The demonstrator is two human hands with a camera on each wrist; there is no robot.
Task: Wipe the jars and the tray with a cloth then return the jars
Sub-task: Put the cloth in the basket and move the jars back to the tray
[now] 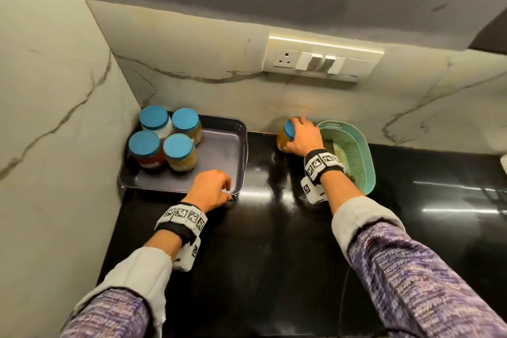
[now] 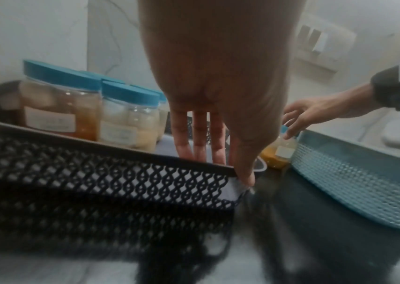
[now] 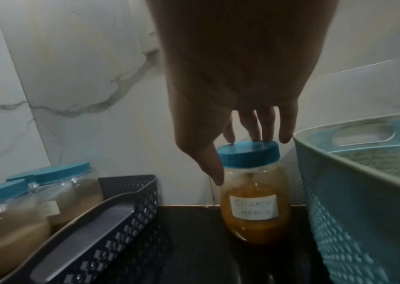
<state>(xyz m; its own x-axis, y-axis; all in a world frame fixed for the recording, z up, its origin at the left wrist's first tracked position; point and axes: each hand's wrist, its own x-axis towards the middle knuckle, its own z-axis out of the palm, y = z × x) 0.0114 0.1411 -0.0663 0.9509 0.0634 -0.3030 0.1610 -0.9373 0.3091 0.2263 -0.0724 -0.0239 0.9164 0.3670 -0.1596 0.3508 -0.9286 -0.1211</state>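
A dark lattice-walled tray (image 1: 219, 153) sits in the left corner of the black counter, with several blue-lidded jars (image 1: 177, 147) grouped at its far left. My left hand (image 1: 227, 189) pinches the tray's near right corner. In the left wrist view its fingers (image 2: 201, 146) reach inside the wall and the thumb presses outside. One more jar (image 1: 281, 140) with orange contents and a handwritten label (image 3: 255, 209) stands on the counter against the backsplash. My right hand (image 1: 293, 132) grips its blue lid (image 3: 250, 155) from above, thumb at the neck.
A teal perforated basket (image 1: 366, 162) stands right beside the orange jar, touching or nearly touching it, with something pale lying inside. A switch plate (image 1: 323, 60) is on the marble wall behind. Glossy black counter (image 1: 274, 228) stretches between tray and basket and toward me.
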